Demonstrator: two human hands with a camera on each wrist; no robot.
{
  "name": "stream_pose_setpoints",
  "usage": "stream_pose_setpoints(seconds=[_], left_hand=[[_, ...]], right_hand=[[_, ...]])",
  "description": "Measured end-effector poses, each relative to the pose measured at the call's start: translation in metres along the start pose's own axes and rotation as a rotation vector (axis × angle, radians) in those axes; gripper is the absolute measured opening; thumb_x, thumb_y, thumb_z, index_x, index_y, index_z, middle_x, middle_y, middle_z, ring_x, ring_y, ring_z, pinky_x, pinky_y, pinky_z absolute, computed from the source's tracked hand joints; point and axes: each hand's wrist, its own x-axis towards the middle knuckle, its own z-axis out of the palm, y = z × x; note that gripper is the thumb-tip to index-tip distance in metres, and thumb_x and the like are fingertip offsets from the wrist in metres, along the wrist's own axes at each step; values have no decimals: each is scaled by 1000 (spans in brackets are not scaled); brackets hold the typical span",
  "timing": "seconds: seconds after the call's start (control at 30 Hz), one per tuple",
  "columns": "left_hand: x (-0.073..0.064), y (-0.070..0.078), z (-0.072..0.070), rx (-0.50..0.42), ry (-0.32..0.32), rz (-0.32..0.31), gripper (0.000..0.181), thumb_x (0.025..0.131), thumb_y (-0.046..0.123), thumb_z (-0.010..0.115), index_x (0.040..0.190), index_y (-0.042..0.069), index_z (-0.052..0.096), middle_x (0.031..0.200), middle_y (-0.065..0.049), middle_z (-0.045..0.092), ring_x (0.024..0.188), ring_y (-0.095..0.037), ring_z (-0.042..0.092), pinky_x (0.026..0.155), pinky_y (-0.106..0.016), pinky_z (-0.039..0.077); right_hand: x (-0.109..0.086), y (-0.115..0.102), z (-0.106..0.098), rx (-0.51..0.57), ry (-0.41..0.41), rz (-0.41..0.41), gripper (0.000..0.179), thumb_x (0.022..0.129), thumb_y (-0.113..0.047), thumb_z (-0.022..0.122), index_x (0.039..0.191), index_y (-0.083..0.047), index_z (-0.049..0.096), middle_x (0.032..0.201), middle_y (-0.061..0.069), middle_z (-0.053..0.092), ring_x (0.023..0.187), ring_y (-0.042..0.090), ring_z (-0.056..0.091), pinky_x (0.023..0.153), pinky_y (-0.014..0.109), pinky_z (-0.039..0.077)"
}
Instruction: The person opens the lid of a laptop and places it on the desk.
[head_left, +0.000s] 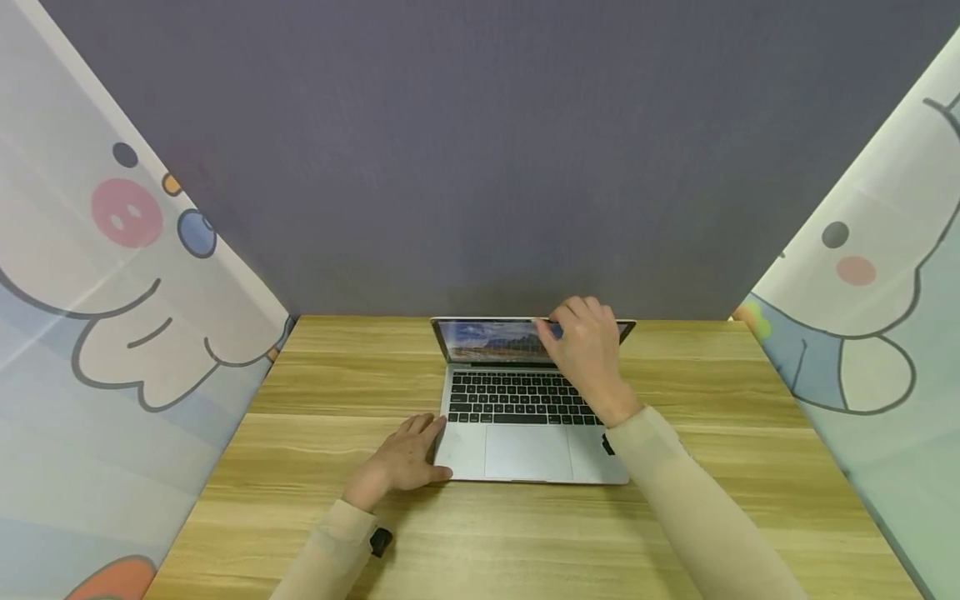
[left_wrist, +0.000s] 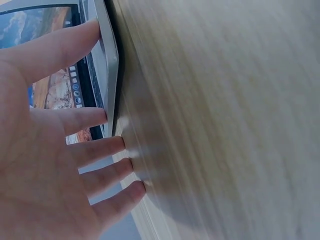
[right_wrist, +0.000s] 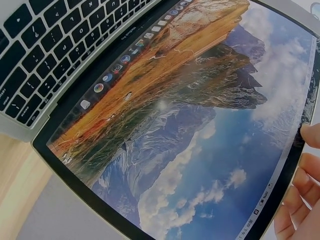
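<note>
A silver laptop (head_left: pixel 527 452) with black keys rests on the wooden table, its lid raised and its lit screen (head_left: pixel 487 340) showing a mountain picture. At the top edge of the lid, right of centre, my right hand (head_left: pixel 587 346) pinches the rim. The right wrist view shows the thumb of that right hand (right_wrist: pixel 305 182) on the screen side and the other fingers behind the lid. Beside the base's front left corner lies my left hand (head_left: pixel 405 458), its thumb and index finger touching the laptop's edge. In the left wrist view its fingers (left_wrist: pixel 107 177) are spread and nearly straight.
The wooden table (head_left: pixel 315 383) extends on both sides of the laptop. Close behind the lid stands a dark grey panel (head_left: pixel 480 167). Cartoon-printed sheets (head_left: pixel 45 392) border the table on the left and right. A small black item (head_left: pixel 381 542) sits at the left cuff.
</note>
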Motion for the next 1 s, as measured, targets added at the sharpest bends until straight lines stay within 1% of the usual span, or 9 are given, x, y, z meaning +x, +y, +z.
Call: stream_pose_setpoints(seconds=[0.13, 0.2, 0.37, 0.57, 0.8, 1.0], left_hand=[[-1, 1, -1, 4, 2, 8, 90, 87, 45, 77, 156, 3, 37, 158, -25, 34, 145, -49, 30, 114, -65, 31], [-1, 2, -1, 3, 4, 10, 90, 87, 45, 77, 156, 2, 37, 158, -25, 34, 145, -49, 30, 114, -65, 31], [0, 2, -1, 14, 9, 12, 90, 87, 45, 77, 156, 2, 38, 158, -25, 35, 144, -49, 31, 114, -64, 31], [0, 3, -2, 16, 9, 14, 90, 87, 43, 78, 155, 1, 37, 158, -26, 34, 145, -49, 30, 114, -65, 29], [-1, 4, -1, 12, -1, 23, 87, 90, 39, 76, 155, -1, 35, 162, -21, 31, 146, -50, 28, 114, -68, 28], [-3, 5, 0, -7, -2, 20, 85, 91, 37, 76, 155, -2, 36, 163, -19, 30, 146, -50, 27, 112, -69, 28]], right_hand=[[4, 3, 2, -15, -16, 10, 28, 86, -27, 84, 78, -3, 74, 82, 12, 70, 77, 34, 62, 62, 47, 48], [6, 4, 3, -18, -12, 12, 28, 86, -27, 84, 78, -3, 74, 82, 12, 70, 77, 35, 62, 62, 48, 49], [11, 7, 6, -25, -4, 15, 28, 88, -28, 82, 80, -2, 74, 84, 13, 70, 78, 35, 61, 63, 49, 48], [15, 9, 9, -41, -17, 22, 27, 88, -28, 82, 81, -3, 75, 85, 13, 70, 77, 35, 60, 63, 48, 47], [18, 9, 12, -58, -35, 33, 28, 88, -29, 82, 80, -4, 74, 81, 11, 65, 75, 33, 58, 61, 47, 46], [21, 9, 14, -78, -43, 38, 27, 88, -29, 82, 79, -4, 75, 79, 11, 64, 73, 33, 58, 61, 47, 47]])
